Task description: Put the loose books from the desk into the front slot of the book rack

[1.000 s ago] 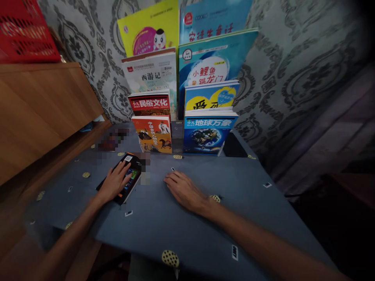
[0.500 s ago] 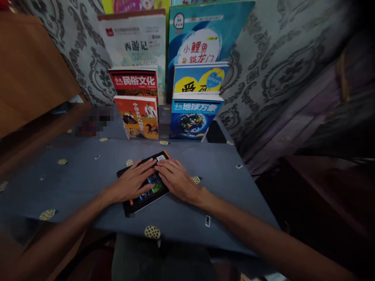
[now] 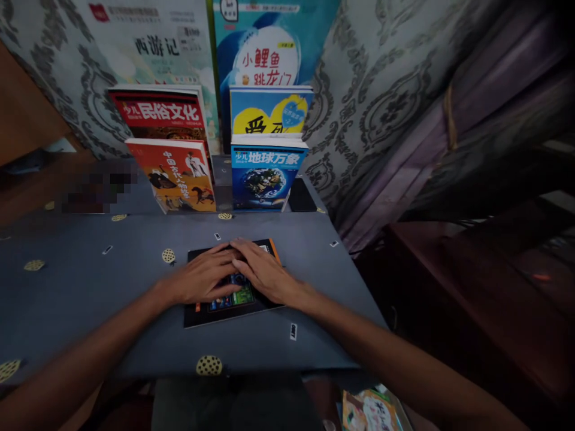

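Note:
A thin black book (image 3: 245,295) with colourful pictures on its cover and an orange edge at the right lies flat on the blue cloth-covered table (image 3: 332,287). Resting flat on its left part is my left hand (image 3: 202,278), fingers stretched out and thumb apart. My right hand (image 3: 267,272) lies palm down over the book's right part. Its fingertips overlap those of my left hand. Both hands are open and press on the cover without gripping it. Much of the cover is hidden beneath them.
Behind the book stand an orange book (image 3: 179,179), a red book (image 3: 162,114), a blue earth book (image 3: 265,179), a yellow-and-blue book (image 3: 269,111) and taller books. A dark flat object (image 3: 302,196) lies beside them. Picture books (image 3: 371,410) sit below the table's front edge.
The book has turned clockwise, so its lower edge is less slanted. My right hand's fingers have come further over my left fingertips. The camera view has swung right.

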The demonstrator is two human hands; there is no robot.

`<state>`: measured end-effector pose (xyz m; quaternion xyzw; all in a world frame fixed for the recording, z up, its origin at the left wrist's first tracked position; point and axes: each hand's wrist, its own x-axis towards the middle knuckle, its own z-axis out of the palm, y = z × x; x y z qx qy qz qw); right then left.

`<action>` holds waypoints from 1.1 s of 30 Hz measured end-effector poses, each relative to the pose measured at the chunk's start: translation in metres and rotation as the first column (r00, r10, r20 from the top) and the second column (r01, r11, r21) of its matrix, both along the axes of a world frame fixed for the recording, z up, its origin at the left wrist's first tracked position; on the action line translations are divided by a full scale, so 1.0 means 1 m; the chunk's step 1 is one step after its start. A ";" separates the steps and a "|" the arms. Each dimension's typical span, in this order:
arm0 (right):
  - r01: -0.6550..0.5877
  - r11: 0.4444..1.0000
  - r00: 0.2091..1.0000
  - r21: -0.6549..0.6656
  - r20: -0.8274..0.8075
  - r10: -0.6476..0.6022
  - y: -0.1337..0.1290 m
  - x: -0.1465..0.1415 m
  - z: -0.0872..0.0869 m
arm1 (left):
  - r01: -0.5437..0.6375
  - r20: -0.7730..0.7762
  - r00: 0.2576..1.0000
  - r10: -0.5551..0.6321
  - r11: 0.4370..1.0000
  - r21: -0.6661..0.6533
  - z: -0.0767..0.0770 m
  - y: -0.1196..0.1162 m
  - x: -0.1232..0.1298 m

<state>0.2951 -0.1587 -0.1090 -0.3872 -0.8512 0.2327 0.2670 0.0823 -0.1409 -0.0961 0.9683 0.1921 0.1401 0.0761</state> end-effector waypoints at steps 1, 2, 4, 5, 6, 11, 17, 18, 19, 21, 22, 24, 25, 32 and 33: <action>0.011 1.000 1.000 -0.004 0.019 -0.011 0.000 0.001 -0.001 | -0.005 -0.005 1.000 0.005 1.000 -0.007 -0.001 0.000 0.000; 0.024 1.000 0.999 -0.005 0.042 -0.024 0.000 0.002 -0.001 | -0.011 -0.010 1.000 0.010 1.000 -0.016 -0.001 0.000 -0.001; 0.051 0.999 0.995 0.000 0.088 -0.051 -0.001 0.006 -0.003 | -0.026 -0.011 1.000 0.025 0.999 -0.039 -0.003 0.000 -0.001; 0.066 0.998 0.992 0.008 0.107 -0.067 -0.002 0.009 -0.004 | -0.033 -0.009 0.999 0.033 0.998 -0.053 -0.004 0.000 -0.001; 0.080 0.997 0.989 0.023 0.120 -0.082 -0.003 0.012 -0.005 | -0.038 -0.009 0.999 0.038 0.997 -0.069 -0.004 0.000 -0.001; 0.117 0.986 0.985 0.116 0.114 -0.130 -0.008 0.033 -0.011 | -0.052 -0.030 0.998 0.049 0.992 -0.111 -0.003 0.000 -0.002; 0.086 0.990 0.995 0.114 0.030 -0.090 -0.008 0.065 -0.013 | -0.062 -0.038 0.998 0.057 0.989 -0.135 -0.002 0.000 -0.003; 0.069 0.992 0.997 0.109 0.016 -0.071 -0.010 0.070 -0.012 | -0.061 -0.037 0.998 0.057 0.989 -0.133 -0.002 0.000 -0.003; 0.054 0.993 0.998 0.101 0.007 -0.055 -0.012 0.075 -0.011 | -0.059 -0.034 0.998 0.055 0.990 -0.130 -0.002 0.001 -0.003; 0.041 0.996 0.999 0.082 -0.007 -0.040 -0.018 0.083 -0.009 | -0.055 -0.026 0.998 0.053 0.991 -0.124 -0.003 0.001 -0.003; 0.036 0.997 0.999 0.074 -0.013 -0.035 -0.022 0.086 -0.007 | -0.053 -0.019 0.999 0.051 0.991 -0.124 -0.003 0.001 -0.003; 0.022 0.998 0.999 0.066 -0.028 -0.020 -0.032 0.090 -0.005 | -0.048 -0.016 0.999 0.047 0.990 -0.132 -0.003 0.002 -0.002; 0.012 0.997 0.999 0.070 -0.037 -0.009 -0.037 0.092 -0.003 | -0.050 -0.018 0.999 0.048 0.989 -0.138 -0.003 0.002 -0.002; -0.027 0.991 0.997 0.132 -0.073 0.037 -0.070 0.099 0.002 | -0.070 -0.008 0.998 0.070 0.977 -0.203 -0.005 0.001 -0.001; -0.033 0.989 0.996 0.144 -0.071 0.044 -0.072 0.099 0.003 | -0.073 -0.002 0.997 0.074 0.971 -0.227 -0.004 0.001 -0.001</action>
